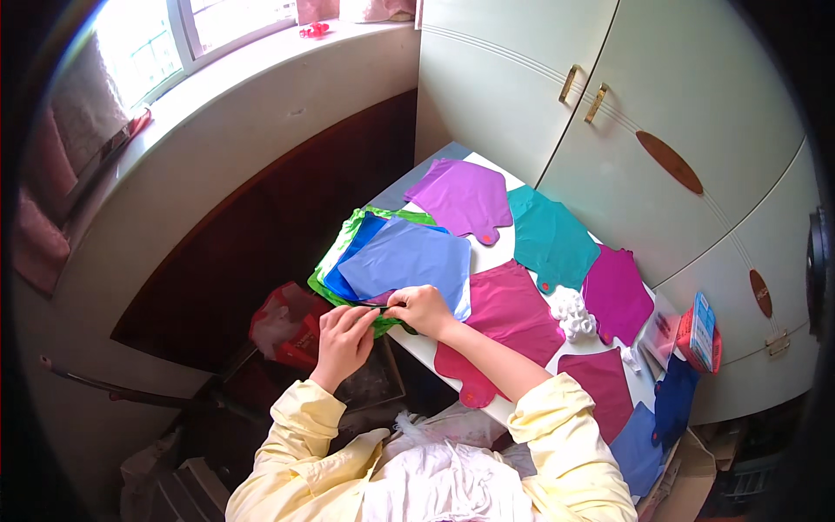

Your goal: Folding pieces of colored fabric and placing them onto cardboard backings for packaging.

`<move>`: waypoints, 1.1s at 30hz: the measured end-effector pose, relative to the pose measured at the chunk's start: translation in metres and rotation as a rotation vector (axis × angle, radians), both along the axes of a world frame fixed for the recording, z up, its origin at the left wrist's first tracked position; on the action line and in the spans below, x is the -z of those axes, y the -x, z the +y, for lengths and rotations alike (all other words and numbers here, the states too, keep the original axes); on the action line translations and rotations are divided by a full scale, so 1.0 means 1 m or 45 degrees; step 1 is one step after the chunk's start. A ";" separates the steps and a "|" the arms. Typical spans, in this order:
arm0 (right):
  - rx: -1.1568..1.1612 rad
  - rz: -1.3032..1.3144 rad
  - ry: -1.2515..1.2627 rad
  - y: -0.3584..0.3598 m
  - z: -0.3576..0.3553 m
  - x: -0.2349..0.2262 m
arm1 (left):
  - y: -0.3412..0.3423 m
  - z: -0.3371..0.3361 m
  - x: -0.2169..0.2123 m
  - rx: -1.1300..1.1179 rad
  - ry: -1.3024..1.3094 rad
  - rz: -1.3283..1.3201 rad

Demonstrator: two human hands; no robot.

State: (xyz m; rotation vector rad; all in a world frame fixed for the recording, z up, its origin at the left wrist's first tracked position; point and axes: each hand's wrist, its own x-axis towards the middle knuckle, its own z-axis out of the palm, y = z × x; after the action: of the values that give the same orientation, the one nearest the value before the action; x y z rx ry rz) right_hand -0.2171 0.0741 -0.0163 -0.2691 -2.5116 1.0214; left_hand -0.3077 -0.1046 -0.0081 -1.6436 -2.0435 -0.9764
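Room: white table (500, 252) set in a corner, cream cabinet doors (661, 96) at 1 o'clock, sunlit window sill (261, 65) at 11 o'clock.
Work item: stack of flat foil balloons (396, 261), blue sheets on green, at the table's near-left edge, centre of view.
Left hand (342, 342): your fingers are closed, pinching the green lower edge of the stack at 7 o'clock from centre.
Right hand (421, 308): your fingers are curled shut on the same edge, just beside the left hand.
Progress: judged early to midway; one stack is gathered, while single balloons lie spread out apart.
Left to handle: purple balloon (463, 198) at 12 o'clock, teal balloon (550, 239) at 1 o'clock, magenta balloon (504, 317) touching your right forearm, more magenta and blue sheets at 4 o'clock.
Packages: small red-and-blue box (700, 334) upright at 3 o'clock near the table's far-right corner; red plastic bag (287, 329) below the table edge at 8 o'clock.
Other: white crumpled clump (574, 313) between the magenta sheets.
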 end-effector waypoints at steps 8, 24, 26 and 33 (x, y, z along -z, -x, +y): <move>0.021 -0.090 0.307 0.000 0.004 -0.008 | -0.004 -0.002 0.007 0.004 0.147 0.165; -0.078 -0.030 0.233 0.005 0.016 -0.009 | 0.000 0.022 0.001 -0.148 0.281 0.183; -0.044 0.016 0.225 0.005 0.022 -0.015 | 0.002 0.027 0.002 -0.241 0.343 0.209; 0.254 0.386 0.573 0.005 0.089 -0.056 | -0.005 0.029 -0.013 -0.308 0.728 -0.051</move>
State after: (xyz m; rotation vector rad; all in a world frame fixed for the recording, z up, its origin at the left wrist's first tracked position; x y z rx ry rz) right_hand -0.2220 0.1636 0.0398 -0.4464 -1.9257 1.4149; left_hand -0.3030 -0.0755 0.0054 -1.5652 -2.6386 -0.3580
